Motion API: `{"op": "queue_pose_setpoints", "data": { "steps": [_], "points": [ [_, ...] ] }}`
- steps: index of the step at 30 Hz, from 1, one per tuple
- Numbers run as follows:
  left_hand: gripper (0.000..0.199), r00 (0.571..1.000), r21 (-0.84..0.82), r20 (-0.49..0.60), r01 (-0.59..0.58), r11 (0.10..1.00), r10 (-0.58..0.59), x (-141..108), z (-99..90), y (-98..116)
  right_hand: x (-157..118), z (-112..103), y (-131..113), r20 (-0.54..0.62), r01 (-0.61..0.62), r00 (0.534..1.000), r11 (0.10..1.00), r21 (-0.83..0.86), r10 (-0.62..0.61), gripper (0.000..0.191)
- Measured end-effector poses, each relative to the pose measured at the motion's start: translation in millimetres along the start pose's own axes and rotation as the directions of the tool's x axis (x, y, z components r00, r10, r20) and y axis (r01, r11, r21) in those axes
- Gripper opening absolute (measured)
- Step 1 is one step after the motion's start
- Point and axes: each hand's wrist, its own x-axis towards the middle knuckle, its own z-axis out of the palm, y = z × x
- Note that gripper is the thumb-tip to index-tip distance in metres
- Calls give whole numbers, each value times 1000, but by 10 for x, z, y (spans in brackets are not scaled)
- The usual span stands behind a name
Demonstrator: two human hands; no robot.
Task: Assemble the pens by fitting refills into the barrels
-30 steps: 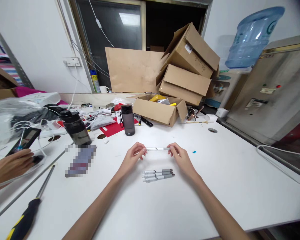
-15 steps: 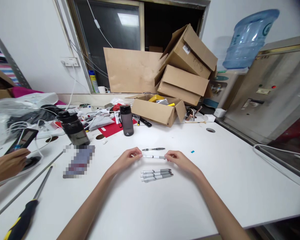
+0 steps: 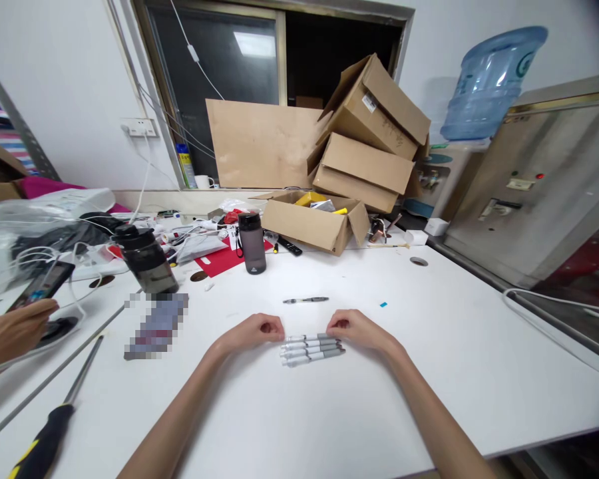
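The single view looks from the person's head, forward and down over a smooth white tabletop (image 3: 379, 412). The bare left hand (image 3: 259, 330) and right hand (image 3: 355, 327), at arm's reach, flank a slim white-and-grey pen (image 3: 307, 338) near mid-frame. Its wide field reaches farther back to a metal-framed dark window (image 3: 219, 60) at upper centre and a translucent blue water bottle (image 3: 492, 86) at upper right

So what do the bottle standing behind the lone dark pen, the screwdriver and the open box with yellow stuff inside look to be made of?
Bottle: probably smoky plastic, given its translucent grey body.
Screwdriver: likely a steel shaft, grey with a dull sheen; the black and yellow handle could be plastic or rubber.
Open box: cardboard, matte brown with folded flaps.
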Motion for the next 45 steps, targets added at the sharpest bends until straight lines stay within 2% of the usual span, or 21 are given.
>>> {"op": "queue_pose_setpoints", "data": {
  "steps": [11, 16, 19, 21, 22, 24, 26, 30, 38, 45],
  "points": [
    [34, 1000, 19, -7, 2, 1000, -2, 12, 19, -70, -3, -6, -23, 32, -19, 999, 1000, -5, 19, 16],
    [33, 1000, 18, -16, 0, 1000, 0, -2, 13, -34, -9, -4, -40, -17, 7, 1000, 1000, -15, -7, 21],
    [34, 985, -9, -173, -3, 1000, 2, 5, 51, -10, 44, 61, 8, -148, 35, 988, 997, -64, -45, 27],
    [37, 949, -73, -314, 10, 997, -32, 32, 99, -14, 102, 133, 79, -332, 13, 942, 992, -129, -56, 27],
    [39, 928, -126, -365, 32, 992, -76, 53, 126, -25, 133, 171, 120, -399, -5, 915, 989, -147, -55, 27],
    [46, 898, -255, -397, 91, 963, -190, 105, 183, -61, 191, 235, 198, -453, -32, 890, 989, -145, -38, 30],
    [49, 890, -393, -383, 84, 916, -247, 165, 233, -111, 233, 272, 254, -460, -50, 888, 991, -121, -11, 35],
    [47, 891, -552, -395, -35, 833, -224, 264, 296, -205, 261, 285, 306, -445, -69, 895, 994, -80, 26, 42],
    [39, 886, -628, -388, -53, 776, -253, 293, 302, -194, 285, 271, 330, -455, -39, 889, 999, 21, 44, 40],
    [43, 877, -600, -440, -128, 790, -192, 272, 314, -149, 338, 235, 249, -495, 25, 855, 941, 338, 155, 44]
  ]
}}
